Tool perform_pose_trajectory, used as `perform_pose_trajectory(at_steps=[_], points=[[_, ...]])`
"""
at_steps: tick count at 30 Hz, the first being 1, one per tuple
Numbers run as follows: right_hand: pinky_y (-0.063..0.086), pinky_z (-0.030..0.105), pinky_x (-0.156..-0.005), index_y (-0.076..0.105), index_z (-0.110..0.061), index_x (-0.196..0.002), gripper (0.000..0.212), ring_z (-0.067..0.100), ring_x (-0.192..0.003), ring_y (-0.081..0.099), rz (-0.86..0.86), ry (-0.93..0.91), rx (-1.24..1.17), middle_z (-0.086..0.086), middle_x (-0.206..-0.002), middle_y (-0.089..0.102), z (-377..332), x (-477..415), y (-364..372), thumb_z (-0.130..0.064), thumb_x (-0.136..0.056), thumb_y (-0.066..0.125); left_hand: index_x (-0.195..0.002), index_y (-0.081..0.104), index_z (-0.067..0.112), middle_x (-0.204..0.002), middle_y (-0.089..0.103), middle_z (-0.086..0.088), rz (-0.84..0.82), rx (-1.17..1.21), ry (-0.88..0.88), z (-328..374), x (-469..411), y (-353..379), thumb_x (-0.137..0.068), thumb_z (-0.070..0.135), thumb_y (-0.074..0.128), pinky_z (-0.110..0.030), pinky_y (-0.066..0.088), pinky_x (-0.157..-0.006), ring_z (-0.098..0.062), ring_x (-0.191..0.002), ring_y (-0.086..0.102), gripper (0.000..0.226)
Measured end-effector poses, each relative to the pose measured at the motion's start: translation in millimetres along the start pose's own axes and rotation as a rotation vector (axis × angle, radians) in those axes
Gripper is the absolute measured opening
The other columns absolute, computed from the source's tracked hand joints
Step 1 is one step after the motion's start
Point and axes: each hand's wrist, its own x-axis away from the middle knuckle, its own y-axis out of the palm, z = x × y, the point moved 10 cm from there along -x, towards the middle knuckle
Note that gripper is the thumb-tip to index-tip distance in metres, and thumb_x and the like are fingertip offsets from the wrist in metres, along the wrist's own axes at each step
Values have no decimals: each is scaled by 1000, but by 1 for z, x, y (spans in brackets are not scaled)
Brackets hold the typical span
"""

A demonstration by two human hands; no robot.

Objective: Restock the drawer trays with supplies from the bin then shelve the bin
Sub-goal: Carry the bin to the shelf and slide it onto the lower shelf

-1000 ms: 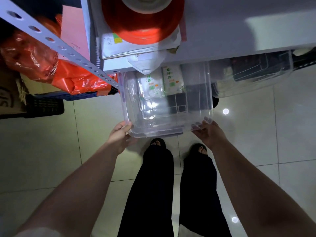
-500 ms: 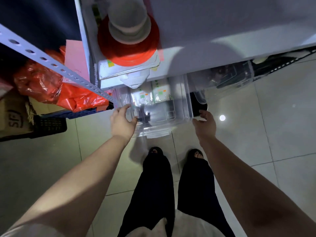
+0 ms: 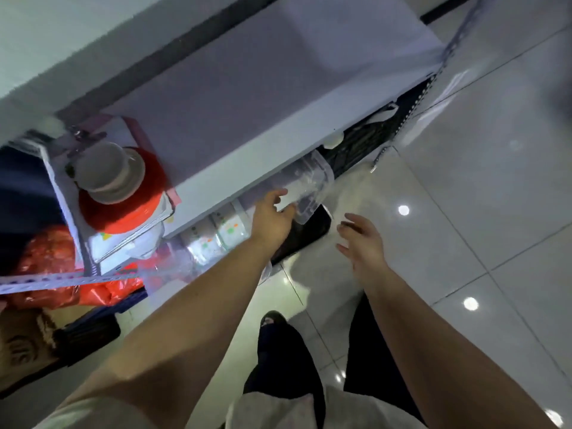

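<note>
Red roll [image 3: 123,212]: on the rack, 9 o'clock of the left hand.
Bin [image 3: 185,258]: clear, packets inside, under white shelf [image 3: 247,97]; 8 o'clock of left hand.
Left hand [image 3: 270,219]: thumb apart from fingers, fingertips at second container's rim; grip unclear.
Second container [image 3: 311,184]: clear, 1 o'clock of left hand.
Right hand [image 3: 362,243]: fingers spread, holding nothing; 3 o'clock of left hand.

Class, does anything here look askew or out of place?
A clear container juts past the white shelf edge, by the left hand, seemingly not pushed fully in. Nothing looks spilled.
</note>
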Motion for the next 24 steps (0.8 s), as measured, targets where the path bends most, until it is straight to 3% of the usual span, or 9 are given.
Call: perform_pose_trajectory(at_steps=[3, 7, 11, 13, 16, 18, 20, 23, 24], points=[[53, 50, -90, 59, -18, -114, 27, 28, -109, 58, -147, 245, -307, 12, -120, 59, 13, -38, -6, -9, -89, 62, -110, 60, 27, -121, 58, -2, 65, 83, -141, 7, -13, 26, -90, 28, 61, -27, 44, -85, -17, -103, 57, 21], [50, 53, -89, 48, -14, -125, 35, 33, -118, 50, -275, 484, -525, 12, -126, 51, 41, -82, 0, -18, -92, 59, -108, 62, 27, -112, 59, 0, 71, 202, -377, 1, -34, 58, -92, 31, 57, -35, 48, -85, -21, -106, 56, 17], [48, 58, -87, 55, -15, -98, 7, 36, -124, 47, -328, 645, -785, 15, -120, 54, 71, -112, 14, -20, -93, 56, -112, 60, 25, -121, 54, 1, 53, 312, -524, -4, -62, 91, -90, 31, 59, -42, 50, -86, -27, -109, 56, 22], [40, 60, -100, 53, -15, -91, 9, 39, -133, 39, -336, 719, -837, 19, -131, 51, 91, -125, 28, -23, -95, 53, -119, 55, 23, -125, 50, 4, 48, 289, -586, -11, -78, 109, -84, 33, 66, -46, 53, -84, -32, -110, 55, 38], [20, 55, -114, 48, -14, -82, 17, 40, -142, 9, -310, 817, -951, 23, -155, 11, 125, -151, 47, -21, -97, 47, -125, 51, 29, -134, 43, 4, 30, 246, -636, -28, -102, 135, -72, 45, 75, -50, 51, -88, -37, -115, 50, 61], [38, 60, -101, 53, -11, -93, 8, 44, -138, 26, -250, 889, -985, 28, -150, 25, 159, -171, 54, -19, -95, 51, -135, 43, 30, -141, 41, 1, 55, 182, -606, -40, -121, 138, -66, 55, 76, -51, 48, -94, -35, -122, 47, 81], [48, 62, -78, 55, -8, -95, 9, 42, -126, 45, -256, 917, -950, 24, -133, 46, 185, -191, 59, -17, -94, 54, -136, 41, 22, -140, 47, -9, 121, 108, -483, -40, -141, 135, -65, 53, 74, -47, 50, -93, -31, -122, 52, 83], [46, 64, -79, 58, -7, -95, 9, 41, -112, 52, -274, 968, -942, 18, -112, 52, 216, -213, 70, -13, -95, 51, -121, 49, 10, -112, 50, -16, 156, 171, -381, -42, -153, 125, -65, 29, 65, -38, 55, -69, -30, -97, 57, 62], [44, 65, -81, 58, -6, -102, 13, 40, -115, 50, -278, 982, -919, 18, -111, 53, 224, -220, 75, -13, -94, 52, -122, 49, 6, -111, 47, -15, 119, 207, -391, -46, -150, 123, -66, 24, 61, -41, 55, -71, -32, -97, 54, 61]])
